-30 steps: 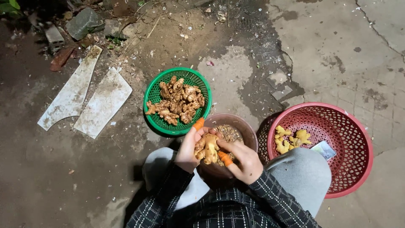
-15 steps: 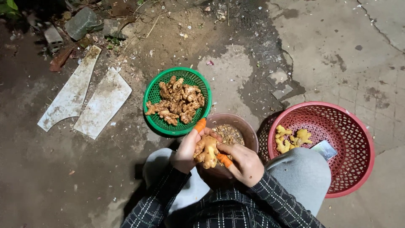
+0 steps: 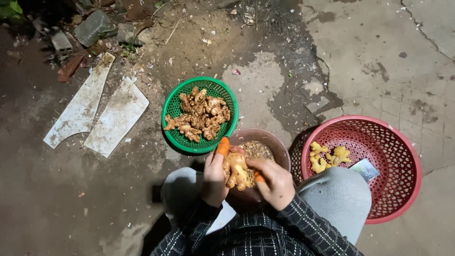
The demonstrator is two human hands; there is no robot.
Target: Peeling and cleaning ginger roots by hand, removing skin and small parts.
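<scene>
Just below the frame's centre, the left hand (image 3: 214, 178) grips a knobbly ginger root (image 3: 236, 171) while the right hand (image 3: 275, 182) closes on its other side, fingers curled, seemingly scraping skin. Best to keep the root over the brown bowl (image 3: 279, 147) so peelings drop in, turning it bit by bit around each knob.

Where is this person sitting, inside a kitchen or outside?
Probably outside, on the ground in a yard at night: cracked concrete, bare dirt with stones, and baskets set straight on the ground.
</scene>
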